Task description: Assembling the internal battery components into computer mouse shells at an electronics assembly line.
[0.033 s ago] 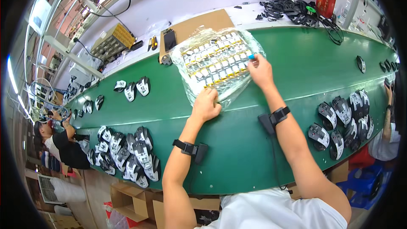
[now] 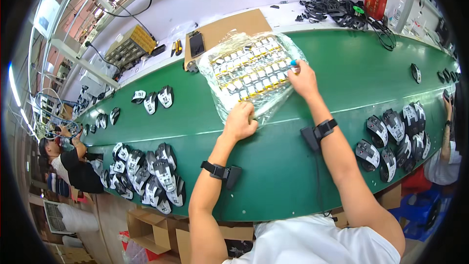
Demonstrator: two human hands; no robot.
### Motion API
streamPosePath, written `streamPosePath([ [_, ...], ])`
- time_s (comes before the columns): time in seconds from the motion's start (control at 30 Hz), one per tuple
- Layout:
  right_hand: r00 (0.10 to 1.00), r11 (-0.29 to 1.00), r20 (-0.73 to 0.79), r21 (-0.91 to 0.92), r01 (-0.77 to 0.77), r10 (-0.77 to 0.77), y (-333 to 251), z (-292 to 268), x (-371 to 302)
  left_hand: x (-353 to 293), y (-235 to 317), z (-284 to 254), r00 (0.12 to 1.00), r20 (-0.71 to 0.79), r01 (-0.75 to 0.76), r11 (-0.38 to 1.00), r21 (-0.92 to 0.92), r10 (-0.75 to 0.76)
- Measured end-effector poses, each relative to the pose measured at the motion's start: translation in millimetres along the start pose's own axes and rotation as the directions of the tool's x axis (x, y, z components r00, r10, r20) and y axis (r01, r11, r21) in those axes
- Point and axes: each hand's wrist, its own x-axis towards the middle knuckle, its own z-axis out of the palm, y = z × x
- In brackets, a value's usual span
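In front of me a pale tray [image 2: 226, 99] lies inside a crinkled clear plastic bag [image 2: 214, 84]. Rows of small white-silver rectangular pieces with yellow strips [image 2: 254, 76], like small battery cells, fill it. My left hand [image 2: 240, 121] is closed, its curled fingers gripping the bag at the tray's near edge. At the right edge my right hand [image 2: 303, 79] pinches the bag beside the end of a row. A blue cover sits on one of its fingertips. Both wrists wear black straps with small boxes. Exactly what lies under the fingertips is partly hidden.
Black-and-white computer mouse shells [image 2: 163, 173] are heaped at left; another group [image 2: 391, 132] lies at right. Behind the tray are cardboard [image 2: 234, 25] and a dark phone [image 2: 196, 44]. Black parts [image 2: 332, 9] pile up at the back. Co-workers sit at both ends.
The tray, its bag and both my hands have shifted slightly to the right. Both hands keep their closed grip. The view has also moved a little.
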Motion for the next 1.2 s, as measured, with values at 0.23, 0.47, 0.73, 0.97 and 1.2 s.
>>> streamPosePath([
  [0.23, 0.971, 0.912, 0.234, -0.388, 0.134, -0.043, 3.7, -30.7, 5.1, -33.6, 30.7, -2.5, 0.99, 0.13, 0.007, 0.883, -0.47, 0.062],
  [0.47, 0.917, 0.908, 0.341, -0.415, -0.051, 0.207, 1.1, -42.1, 8.8, -29.4, 30.3, 2.3, 0.977, -0.042, 0.171, 0.882, -0.439, -0.21],
  [0.73, 0.946, 0.884, 0.26, -0.465, -0.054, 0.195, 10.3, -36.8, 9.0, -12.8, -12.0, -7.7, 0.886, -0.341, 0.282, 0.948, -0.146, -0.316],
  [0.97, 0.95, 0.966, 0.211, -0.163, -0.199, 0.231, 2.4, -47.0, -21.9, -10.5, -20.6, 6.9, 0.865, -0.43, 0.322, 0.943, 0.084, -0.257],
  [1.2, 0.882, 0.792, 0.343, 0.413, -0.45, 0.323, -19.6, -56.0, -23.9, -10.6, -17.5, 3.0, 0.843, -0.434, 0.336, 0.941, -0.034, -0.317],
])
